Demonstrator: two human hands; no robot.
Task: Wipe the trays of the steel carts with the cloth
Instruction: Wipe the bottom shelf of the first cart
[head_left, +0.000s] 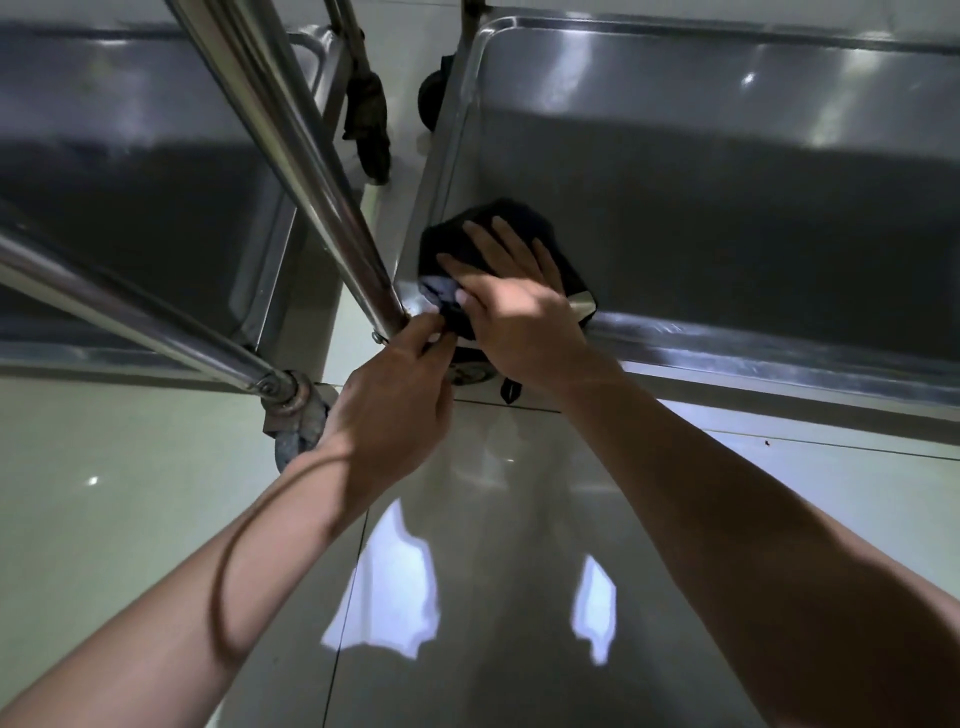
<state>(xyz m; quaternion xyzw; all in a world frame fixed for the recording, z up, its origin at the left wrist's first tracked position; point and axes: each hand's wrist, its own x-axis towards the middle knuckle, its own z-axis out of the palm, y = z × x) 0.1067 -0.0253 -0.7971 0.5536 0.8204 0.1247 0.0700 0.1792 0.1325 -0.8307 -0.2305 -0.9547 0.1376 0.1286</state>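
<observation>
Steel tray (727, 171): cloth (519, 218) under right hand (511, 312), left hand (395, 395) pinching.

Two steel carts are set side by side on the floor (130, 493), one tray (130, 171) at left and another tray (727, 332) at right. The cloth (498, 223) is lain in the right tray's near left corner, under the right hand (519, 306). The cloth's near edge is held by the left hand (395, 395) beside the cart's corner post (291, 145).

Below me lies a glossy pale grey tiled floor (156, 493), its thin dark grout lines (345, 597) running away from me. Bright white window-like reflections (384, 587) shine on the tiles, and a small light glint (92, 480) sits to my left.
</observation>
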